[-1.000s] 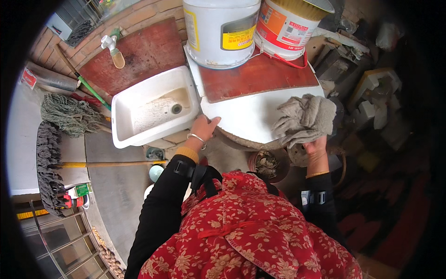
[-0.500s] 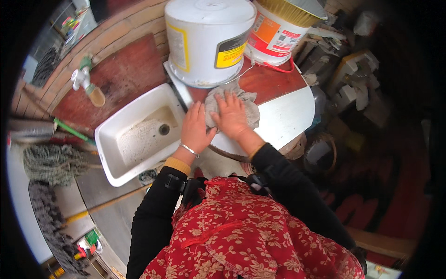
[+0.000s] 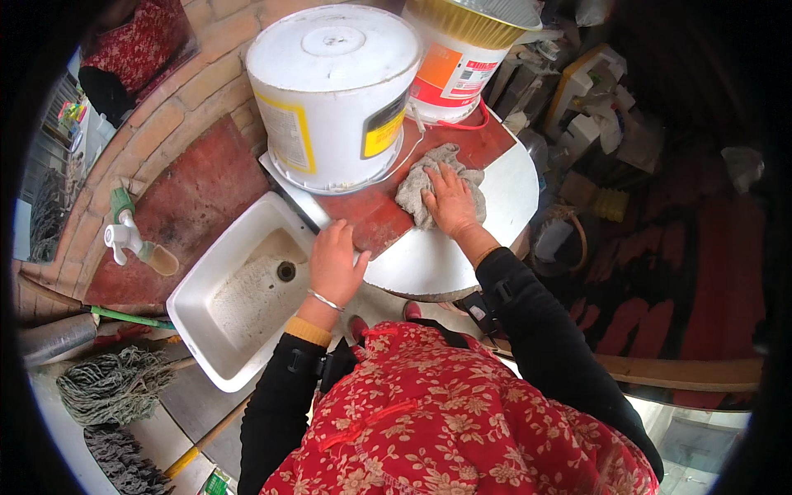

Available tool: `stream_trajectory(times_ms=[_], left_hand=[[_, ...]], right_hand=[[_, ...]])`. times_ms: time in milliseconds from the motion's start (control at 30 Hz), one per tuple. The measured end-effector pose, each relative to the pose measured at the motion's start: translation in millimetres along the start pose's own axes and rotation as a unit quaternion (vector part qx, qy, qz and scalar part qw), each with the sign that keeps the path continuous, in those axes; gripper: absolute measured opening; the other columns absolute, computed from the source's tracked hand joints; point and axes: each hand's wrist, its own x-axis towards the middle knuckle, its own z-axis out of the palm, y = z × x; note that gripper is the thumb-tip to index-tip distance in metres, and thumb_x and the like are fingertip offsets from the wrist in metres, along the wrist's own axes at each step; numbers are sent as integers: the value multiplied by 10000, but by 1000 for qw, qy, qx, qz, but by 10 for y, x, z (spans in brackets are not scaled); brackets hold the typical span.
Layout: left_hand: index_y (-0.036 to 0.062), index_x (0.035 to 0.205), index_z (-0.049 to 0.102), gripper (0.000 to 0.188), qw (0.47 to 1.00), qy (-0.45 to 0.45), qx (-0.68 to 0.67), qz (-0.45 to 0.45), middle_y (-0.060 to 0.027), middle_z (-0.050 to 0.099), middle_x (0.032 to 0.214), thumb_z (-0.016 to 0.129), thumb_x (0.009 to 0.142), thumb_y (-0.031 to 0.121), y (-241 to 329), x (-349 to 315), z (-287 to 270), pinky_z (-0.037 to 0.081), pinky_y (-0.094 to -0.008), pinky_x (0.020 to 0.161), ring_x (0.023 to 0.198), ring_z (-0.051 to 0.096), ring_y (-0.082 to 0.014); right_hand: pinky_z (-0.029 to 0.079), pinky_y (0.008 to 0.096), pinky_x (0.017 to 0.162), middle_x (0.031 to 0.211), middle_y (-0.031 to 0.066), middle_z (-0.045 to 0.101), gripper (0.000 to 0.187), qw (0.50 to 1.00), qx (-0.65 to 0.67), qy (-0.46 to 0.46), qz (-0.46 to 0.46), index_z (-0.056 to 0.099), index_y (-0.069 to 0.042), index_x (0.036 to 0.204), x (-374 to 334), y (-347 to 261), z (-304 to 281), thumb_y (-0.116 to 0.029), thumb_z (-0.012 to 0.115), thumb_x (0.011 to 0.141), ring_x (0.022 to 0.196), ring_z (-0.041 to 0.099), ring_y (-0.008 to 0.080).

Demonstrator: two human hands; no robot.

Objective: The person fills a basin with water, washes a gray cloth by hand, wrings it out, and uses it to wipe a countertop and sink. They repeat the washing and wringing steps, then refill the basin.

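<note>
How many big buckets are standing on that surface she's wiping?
2. A white bucket with a lid stands at the back left; an orange and white bucket stands behind it to the right, partly cut off by the view.

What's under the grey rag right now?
The grey rag lies on a red board, which rests on the round white tabletop. The right hand presses on it; the board beneath is covered.

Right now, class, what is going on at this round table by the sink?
A person in a red floral top presses the right hand flat on a grey rag, which lies on a red board atop the round white table. The left hand rests on the table's edge, beside the white sink. Two big buckets, a white bucket and an orange-and-white bucket, stand just behind the rag.
</note>
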Motion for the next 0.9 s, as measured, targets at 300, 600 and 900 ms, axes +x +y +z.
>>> stream_trajectory(times_ms=[300,600,900], left_hand=[[-71,1218,418,487,673,208,-600,-380,-188,514,1172,682,895,180,-246,588,7,590,-429,829,1038,633,-337],[29,1094,565,387,698,243,-402,-540,-130,573,1038,593,879,349,-996,1077,128,513,-361,649,797,579,-215],[-68,922,614,337,900,229,-77,-362,-313,650,915,491,911,245,-1463,1005,482,501,-511,775,832,632,-466]], right_hand=[[217,495,1152,1508,150,340,559,997,35,35,-64,418,-140,1428,1,176,106,-349,548,927,1414,286,335],[245,486,1131,1459,164,387,545,991,26,73,-113,443,-125,1399,7,242,120,-324,571,908,1355,346,368],[277,480,1089,1423,169,418,541,983,14,111,-143,496,-103,1348,30,298,112,-359,593,882,1319,374,367]])
